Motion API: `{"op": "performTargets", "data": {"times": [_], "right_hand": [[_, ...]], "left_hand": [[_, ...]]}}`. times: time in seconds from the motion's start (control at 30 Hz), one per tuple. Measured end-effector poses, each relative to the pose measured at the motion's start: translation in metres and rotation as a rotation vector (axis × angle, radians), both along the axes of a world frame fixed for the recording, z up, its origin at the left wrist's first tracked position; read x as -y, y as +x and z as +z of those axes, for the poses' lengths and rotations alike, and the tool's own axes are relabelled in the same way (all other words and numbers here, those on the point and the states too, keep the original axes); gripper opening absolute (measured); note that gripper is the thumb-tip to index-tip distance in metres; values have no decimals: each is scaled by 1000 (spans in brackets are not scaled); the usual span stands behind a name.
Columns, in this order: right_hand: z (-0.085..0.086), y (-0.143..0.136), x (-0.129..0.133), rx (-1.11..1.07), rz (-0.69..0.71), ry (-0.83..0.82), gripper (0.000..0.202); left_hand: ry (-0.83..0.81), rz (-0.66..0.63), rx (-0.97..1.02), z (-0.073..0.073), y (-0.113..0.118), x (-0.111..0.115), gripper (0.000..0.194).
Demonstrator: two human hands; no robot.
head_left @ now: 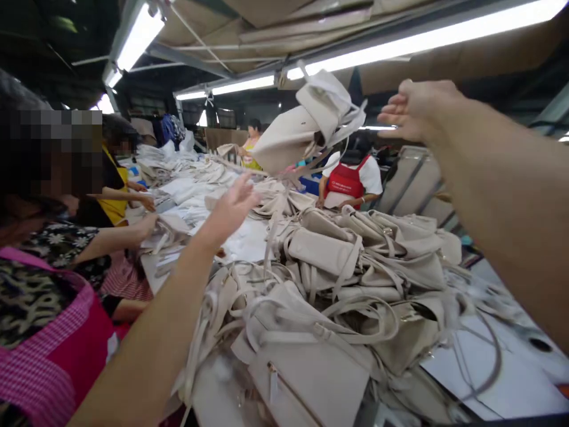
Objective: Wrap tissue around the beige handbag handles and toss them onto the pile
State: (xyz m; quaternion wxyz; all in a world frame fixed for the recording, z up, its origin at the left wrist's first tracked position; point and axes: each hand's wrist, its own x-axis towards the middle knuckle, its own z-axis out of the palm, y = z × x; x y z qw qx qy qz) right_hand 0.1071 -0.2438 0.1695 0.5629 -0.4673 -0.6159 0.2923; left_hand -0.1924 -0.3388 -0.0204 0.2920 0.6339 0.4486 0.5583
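A beige bag with straps and white paper hangs in mid-air above the pile, touched by neither hand as far as I can see. My left hand is raised below and left of it, fingers apart, holding nothing. Up at the right, my right hand has its fingers spread toward the airborne bag, with a gap between them. Beneath both hands lies a big heap of beige bags with tangled straps. The nearest bag shows a zipper on its face.
At the left sit people in aprons, one in a pink apron, with hands over the long table. A person in a red apron is across the heap. White sheets lie at the right. Lamps hang overhead.
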Motion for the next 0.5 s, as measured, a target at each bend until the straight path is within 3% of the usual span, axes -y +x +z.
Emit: {"op": "performTargets", "data": {"times": [0.03,0.1,0.13,0.17,0.23,0.3,0.37,0.43,0.5], "right_hand": [[-27,15,2,-2,-76,-91,46],[-96,39,26,77,-91,-284,30],[-134,47,47,170,-37,-425,25],[-173,53,73,420,99,-624,32],[-248,61,133,549,200,-786,26],[-315,63,192,633,222,-767,29],[-373,63,238,627,227,-866,27],[-419,59,265,516,60,-804,24],[-451,51,274,460,-79,-812,34]], "left_hand": [[-114,16,-58,-33,-2,10,75],[-419,41,-121,-108,-8,44,70],[-552,52,-138,-145,-11,65,67],[-669,24,-135,-179,-14,88,66],[-836,8,-37,-233,-17,130,75],[-917,107,73,-263,-17,159,103],[-952,140,205,-275,-15,171,114],[-927,80,352,-276,-14,167,102],[-871,-30,503,-271,-12,154,85]]}}
